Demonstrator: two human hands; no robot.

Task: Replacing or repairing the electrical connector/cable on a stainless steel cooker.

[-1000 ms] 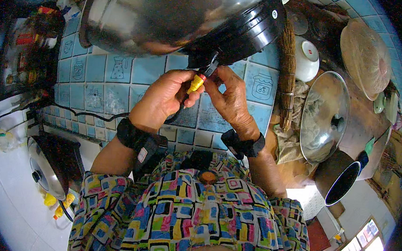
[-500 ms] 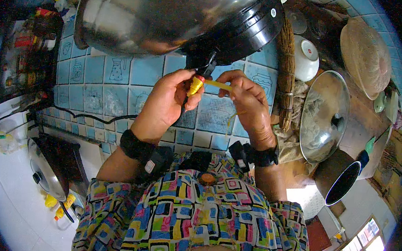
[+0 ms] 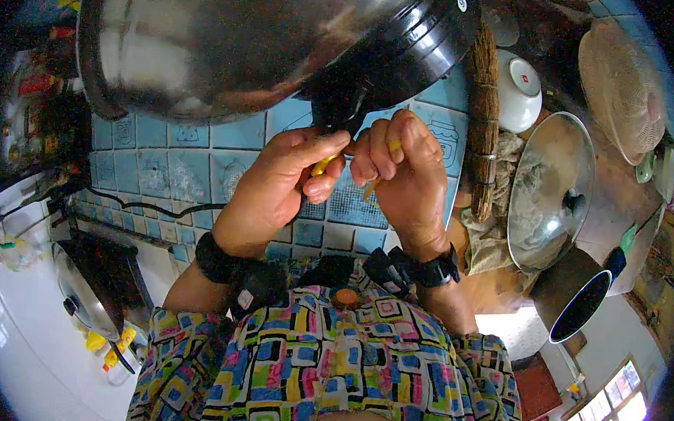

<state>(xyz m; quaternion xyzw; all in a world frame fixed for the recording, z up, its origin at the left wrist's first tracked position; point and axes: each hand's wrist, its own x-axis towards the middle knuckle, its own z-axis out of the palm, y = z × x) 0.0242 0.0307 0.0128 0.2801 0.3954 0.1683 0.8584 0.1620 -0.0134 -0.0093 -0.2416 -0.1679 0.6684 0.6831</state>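
Observation:
A large metal pan [image 3: 232, 36] with a black base [image 3: 425, 47] lies tilted on the blue tiled surface, a short black stub [image 3: 339, 108] pointing towards me. Just below that stub, my left hand [image 3: 268, 181] pinches a small yellow wrapped piece [image 3: 322, 165], mostly covered by thumb and fingers. My right hand [image 3: 414, 181] is closed on a narrow yellow strip [image 3: 371, 191], whose loose tail hangs under the fingers. Both hands are almost touching. Whether the strip still joins the wrapped piece is hidden by my fingers.
On the right are a straw brush [image 3: 482, 127], a white bowl [image 3: 519, 90], a glass lid [image 3: 552, 192] and a dark pot [image 3: 576, 296]. A black cord [image 3: 155, 210] runs across the tiles at left. Another lid [image 3: 85, 290] stands at lower left.
My right hand has come in close to the left, its fingers curling tighter round the strip. The stretched yellow length between the hands no longer shows. The pan appears larger and farther left.

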